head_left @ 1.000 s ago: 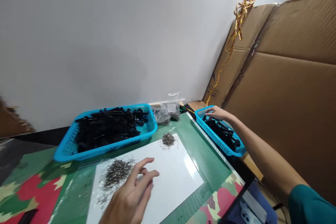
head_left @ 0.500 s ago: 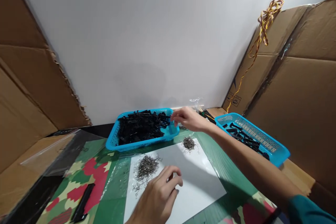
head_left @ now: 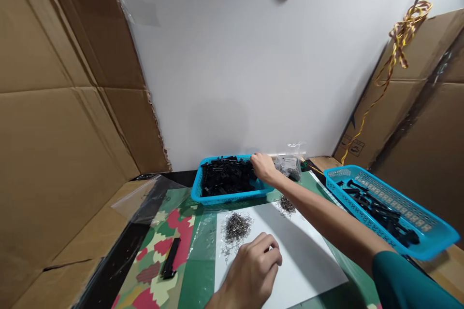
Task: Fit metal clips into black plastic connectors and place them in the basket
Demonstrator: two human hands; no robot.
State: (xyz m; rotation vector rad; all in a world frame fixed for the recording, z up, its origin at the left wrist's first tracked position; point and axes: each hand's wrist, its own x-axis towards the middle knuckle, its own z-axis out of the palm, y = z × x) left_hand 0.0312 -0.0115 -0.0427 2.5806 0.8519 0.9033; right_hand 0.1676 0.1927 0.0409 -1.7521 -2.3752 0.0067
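My right hand [head_left: 262, 167] reaches over the right end of a blue plastic basket [head_left: 232, 198] at the back of the table, against the black plastic pieces [head_left: 226, 174] heaped in it. Its fingers point down and are mostly hidden behind the hand. Above a white sheet [head_left: 304, 251], my left hand [head_left: 252, 268] is held with its fingers curled in; whatever they may hold is hidden. A pile of small metal parts [head_left: 236, 227], thin and wiry, lies on the sheet just beyond it. Near the right forearm is a smaller metal pile [head_left: 286, 203].
On the right stands a second blue basket [head_left: 431, 246] with long black pieces inside. One black piece [head_left: 170, 258] lies on the patterned cloth at left. Clear plastic bags [head_left: 290, 166] sit by the wall. Cardboard panels [head_left: 72, 120] flank both sides, and a yellow cord [head_left: 404, 34] hangs at right.
The view has swung left, so everything sits further right in the picture. My right hand has gone from the basket's right rim further in over the black pieces. My left hand stays curled over the sheet.
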